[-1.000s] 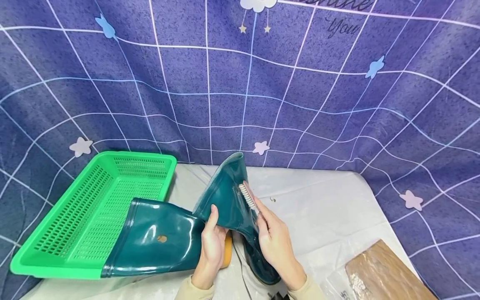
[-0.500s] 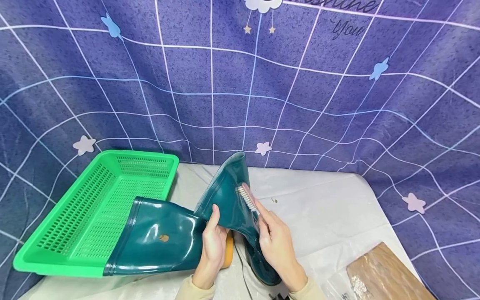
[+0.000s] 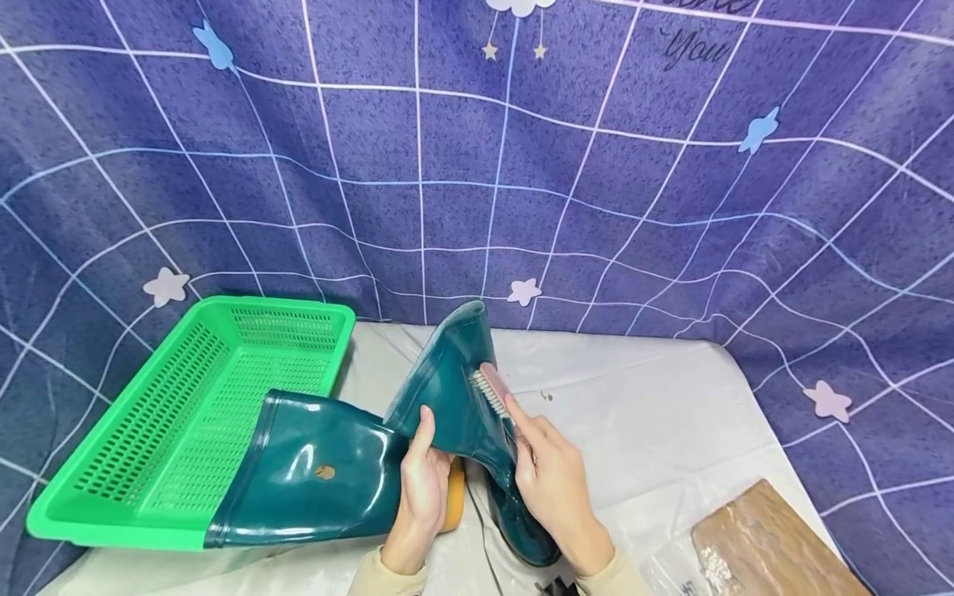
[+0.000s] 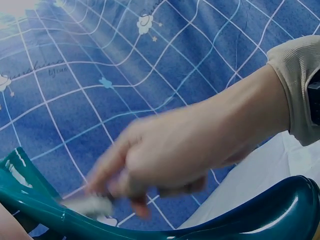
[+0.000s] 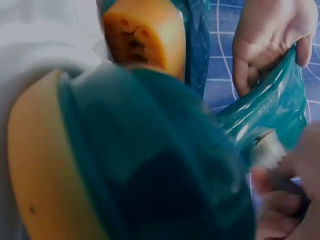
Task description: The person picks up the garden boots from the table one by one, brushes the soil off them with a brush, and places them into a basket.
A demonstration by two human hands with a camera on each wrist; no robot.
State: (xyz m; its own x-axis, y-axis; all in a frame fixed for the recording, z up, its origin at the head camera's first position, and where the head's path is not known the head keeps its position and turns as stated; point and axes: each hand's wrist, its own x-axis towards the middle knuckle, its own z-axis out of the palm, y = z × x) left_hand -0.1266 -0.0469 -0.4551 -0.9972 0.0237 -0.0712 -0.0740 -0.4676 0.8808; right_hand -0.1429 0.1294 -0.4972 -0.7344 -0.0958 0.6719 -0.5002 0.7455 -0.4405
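A dark green rubber boot (image 3: 451, 389) stands with its shaft bent up toward the back, and its foot lies between the arms. My left hand (image 3: 423, 488) holds the shaft near its opening, thumb on the outside. With my right hand (image 3: 553, 480) I grip a pink-backed scrub brush (image 3: 495, 387), its white bristles against the shaft beside a dark mark. The right hand is blurred in the left wrist view. The right wrist view shows the boot's orange sole (image 5: 45, 165) close up, with the bristles (image 5: 270, 150) at the shaft beyond it.
A second green boot (image 3: 350, 484) with a brown spot (image 3: 324, 473) on its shaft lies to the left, overlapping a green perforated basket (image 3: 119, 542). A plastic-wrapped brown slab (image 3: 768, 538) lies at the right front. A patterned blue curtain (image 3: 462, 165) hangs behind the white-covered table (image 3: 633, 389).
The brush has tilted slightly in my right hand, showing more of its pink back, and stays at about the same part of the shaft. My left hand and both boots keep their places.
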